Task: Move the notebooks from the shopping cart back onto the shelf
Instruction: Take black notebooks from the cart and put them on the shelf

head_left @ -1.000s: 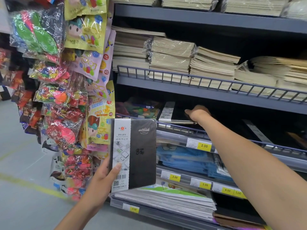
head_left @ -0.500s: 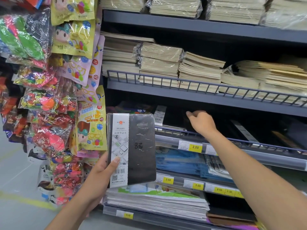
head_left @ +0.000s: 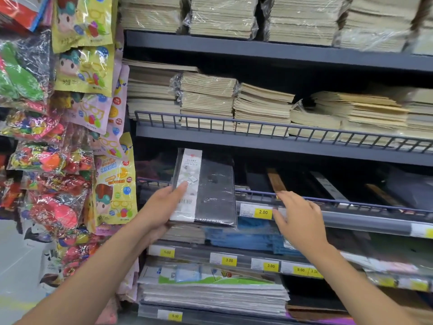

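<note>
My left hand (head_left: 164, 207) grips a black diary notebook (head_left: 213, 191) with a white label strip down its left side. The notebook tilts back, its top leaning over the wire rail of the dark middle shelf (head_left: 328, 202). My right hand (head_left: 300, 219) hovers open just right of the notebook, in front of the rail and the 2.00 price tag (head_left: 263, 212), holding nothing. Other dark notebooks (head_left: 328, 186) lie deeper on that shelf. The shopping cart is out of view.
Stacks of tan exercise books (head_left: 260, 106) fill the shelf above. Blue folders (head_left: 246, 238) and a pile of white books (head_left: 210, 292) sit on the lower shelves. Hanging bags of balloons and toys (head_left: 58, 160) crowd the left side.
My left hand has lifted the notebook up and right to the middle shelf's rail. My right hand has pulled back out of the shelf and opened.
</note>
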